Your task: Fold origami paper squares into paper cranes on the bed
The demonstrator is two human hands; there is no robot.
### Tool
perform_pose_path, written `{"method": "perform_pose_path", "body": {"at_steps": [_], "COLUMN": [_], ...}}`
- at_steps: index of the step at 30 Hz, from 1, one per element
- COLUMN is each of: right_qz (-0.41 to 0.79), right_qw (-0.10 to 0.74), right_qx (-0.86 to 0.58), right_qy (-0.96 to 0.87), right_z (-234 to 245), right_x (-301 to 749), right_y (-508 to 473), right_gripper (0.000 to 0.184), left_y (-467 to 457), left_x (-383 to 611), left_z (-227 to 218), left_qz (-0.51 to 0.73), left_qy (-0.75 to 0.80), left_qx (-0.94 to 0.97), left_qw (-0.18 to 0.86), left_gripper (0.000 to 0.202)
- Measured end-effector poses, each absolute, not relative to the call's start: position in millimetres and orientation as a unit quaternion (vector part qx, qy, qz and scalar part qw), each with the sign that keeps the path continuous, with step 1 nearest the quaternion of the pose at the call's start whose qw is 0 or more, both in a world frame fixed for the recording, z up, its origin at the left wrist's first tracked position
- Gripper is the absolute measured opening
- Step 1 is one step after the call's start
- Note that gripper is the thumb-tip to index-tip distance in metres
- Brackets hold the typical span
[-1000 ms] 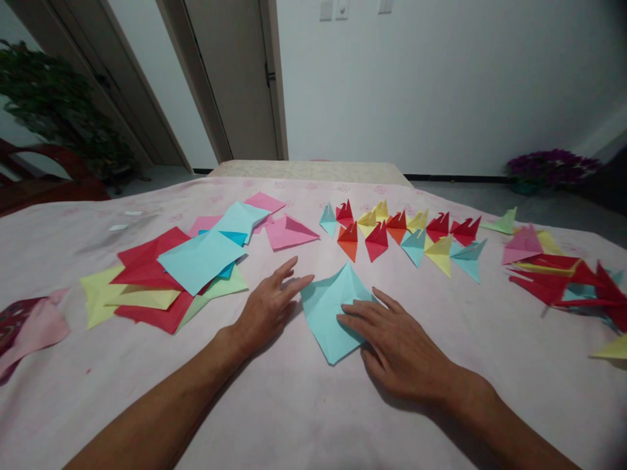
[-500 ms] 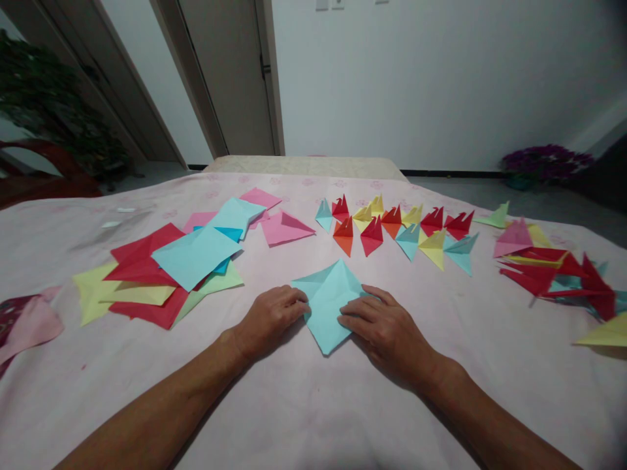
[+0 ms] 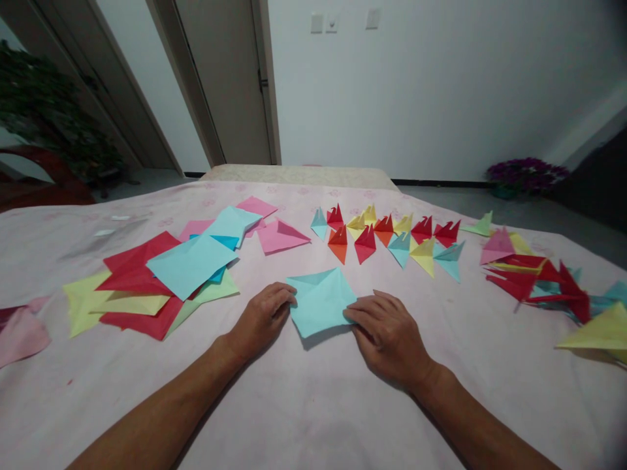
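Note:
A light blue folded paper (image 3: 319, 301) is lifted a little off the pink tablecloth (image 3: 313, 405), casting a shadow below it. My left hand (image 3: 262, 318) pinches its left corner with curled fingers. My right hand (image 3: 386, 336) grips its right edge, fingers bent over the paper. Both forearms reach in from the bottom of the view.
A loose pile of flat red, yellow, green, blue and pink sheets (image 3: 161, 274) lies at the left. A row of several small folded paper shapes (image 3: 392, 238) stands behind the hands. More folded red and yellow pieces (image 3: 543, 281) lie at the right. A potted plant (image 3: 53, 111) stands far left.
My left hand went from flat and open beside the blue paper to pinching its left corner. Both hands have raised and turned the paper slightly off the cloth.

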State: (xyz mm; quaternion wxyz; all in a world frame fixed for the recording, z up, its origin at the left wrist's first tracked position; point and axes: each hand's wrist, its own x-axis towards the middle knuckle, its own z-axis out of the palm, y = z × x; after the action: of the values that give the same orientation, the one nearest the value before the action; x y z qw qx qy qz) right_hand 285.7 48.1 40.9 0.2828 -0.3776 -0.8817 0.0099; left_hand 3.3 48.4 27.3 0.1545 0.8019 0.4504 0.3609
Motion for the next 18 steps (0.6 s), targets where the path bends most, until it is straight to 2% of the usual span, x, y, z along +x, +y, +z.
{"method": "perform_pose_path", "body": {"at_steps": [4, 8, 13, 18], "right_qz": [-0.002, 0.014, 0.047, 0.059], "right_qw": [0.304, 0.305, 0.313, 0.315], "right_qx": [-0.437, -0.427, -0.385, -0.383], "right_qy": [-0.847, -0.851, -0.867, -0.866], "right_z": [35, 32, 31, 25], "right_x": [295, 296, 295, 297], "right_y": [51, 54, 58, 61], "right_gripper": [0.040, 0.047, 0.044, 0.028], "left_y": [49, 49, 48, 48], "left_x": [2, 2, 2, 2], "left_z": [26, 25, 26, 26], "left_qz": [0.377, 0.385, 0.396, 0.409], "left_qy": [0.458, 0.463, 0.459, 0.442], "left_qx": [0.789, 0.783, 0.781, 0.785], "left_qw": [0.158, 0.155, 0.150, 0.143], "left_gripper": [0.022, 0.023, 0.022, 0.021]}}
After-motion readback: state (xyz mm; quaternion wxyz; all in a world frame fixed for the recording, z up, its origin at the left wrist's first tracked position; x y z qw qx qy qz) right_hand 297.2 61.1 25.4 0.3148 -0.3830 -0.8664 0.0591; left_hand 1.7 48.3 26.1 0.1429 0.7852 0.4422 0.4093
